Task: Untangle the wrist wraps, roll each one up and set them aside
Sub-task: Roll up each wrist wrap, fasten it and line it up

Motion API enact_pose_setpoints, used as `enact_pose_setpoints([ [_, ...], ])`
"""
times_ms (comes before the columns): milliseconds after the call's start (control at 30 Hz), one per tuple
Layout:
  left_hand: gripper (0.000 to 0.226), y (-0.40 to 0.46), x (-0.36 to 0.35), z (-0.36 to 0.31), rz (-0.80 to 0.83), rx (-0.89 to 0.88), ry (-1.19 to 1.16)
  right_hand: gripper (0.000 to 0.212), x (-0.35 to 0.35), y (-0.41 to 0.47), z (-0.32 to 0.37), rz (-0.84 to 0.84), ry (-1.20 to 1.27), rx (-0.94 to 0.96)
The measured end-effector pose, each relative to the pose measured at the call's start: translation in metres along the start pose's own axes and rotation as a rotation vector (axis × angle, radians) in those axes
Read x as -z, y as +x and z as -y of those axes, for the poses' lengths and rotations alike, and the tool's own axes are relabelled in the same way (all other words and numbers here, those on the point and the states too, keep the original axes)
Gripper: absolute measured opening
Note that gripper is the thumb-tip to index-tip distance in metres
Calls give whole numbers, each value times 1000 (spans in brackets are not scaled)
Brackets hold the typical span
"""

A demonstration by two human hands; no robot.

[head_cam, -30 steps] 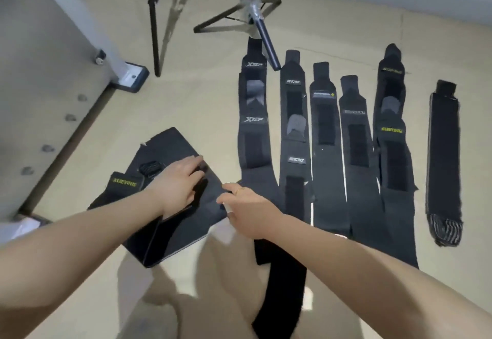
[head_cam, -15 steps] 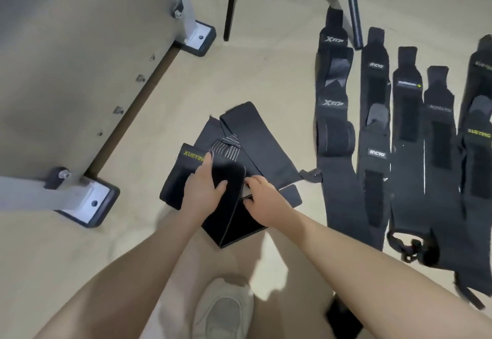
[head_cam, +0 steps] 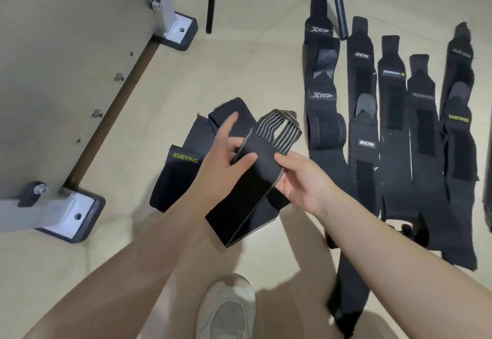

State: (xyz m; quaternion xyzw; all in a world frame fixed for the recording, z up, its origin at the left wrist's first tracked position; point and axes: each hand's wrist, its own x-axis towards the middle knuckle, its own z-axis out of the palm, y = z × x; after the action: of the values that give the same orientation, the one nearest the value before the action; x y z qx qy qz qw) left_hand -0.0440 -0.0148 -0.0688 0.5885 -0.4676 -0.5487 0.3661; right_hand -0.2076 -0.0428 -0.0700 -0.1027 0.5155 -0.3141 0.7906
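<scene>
Both hands' grip: left hand (head_cam: 215, 163) and right hand (head_cam: 300, 176) hold striped-end wrap (head_cam: 247, 179).

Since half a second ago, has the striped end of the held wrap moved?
Yes. The striped end has lifted rightward off the XUEYING wrap, toward the XTEP wrap.

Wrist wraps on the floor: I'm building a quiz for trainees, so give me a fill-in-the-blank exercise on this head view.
1. Both hands, left hand and right hand, hold the folded black wrap whose end has grey ____.
2. The yellow word on the wrap lying left of the hands reads ____.
3. The white shoe is ____ the hands in the picture.
4. The wrap nearest the tripod leg reads ____.

Missing: stripes; XUEYING; below; XTEP
</scene>
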Motion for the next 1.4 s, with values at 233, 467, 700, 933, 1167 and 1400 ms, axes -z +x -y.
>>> enact_pose_setpoints([
  [233, 22, -2, -18, 5, 189, 268, -71, 42, 19, -6, 34, 48, 151, 227],
  [467, 28, 14, -30, -20, 14, 248, -456, 50, 51, -30, -9, 327, -629, 30],
  [700, 30, 29, -25, -17, -141, 272, -690, 24, 68, -30, -17, 79, -856, 132],
  [933, 62, 23, -36, 9, -224, 195, 224, 17, 58, -34, 16, -45, -513, 241],
  [1167, 55, -8, -42, 20, 222, -874, 802, 15, 53, -38, 28, -106, -365, 155],
  [1400, 17, -6, -52, -15, 141, -696, 510, 12, 54, -51, 22, -155, -646, 138],
])
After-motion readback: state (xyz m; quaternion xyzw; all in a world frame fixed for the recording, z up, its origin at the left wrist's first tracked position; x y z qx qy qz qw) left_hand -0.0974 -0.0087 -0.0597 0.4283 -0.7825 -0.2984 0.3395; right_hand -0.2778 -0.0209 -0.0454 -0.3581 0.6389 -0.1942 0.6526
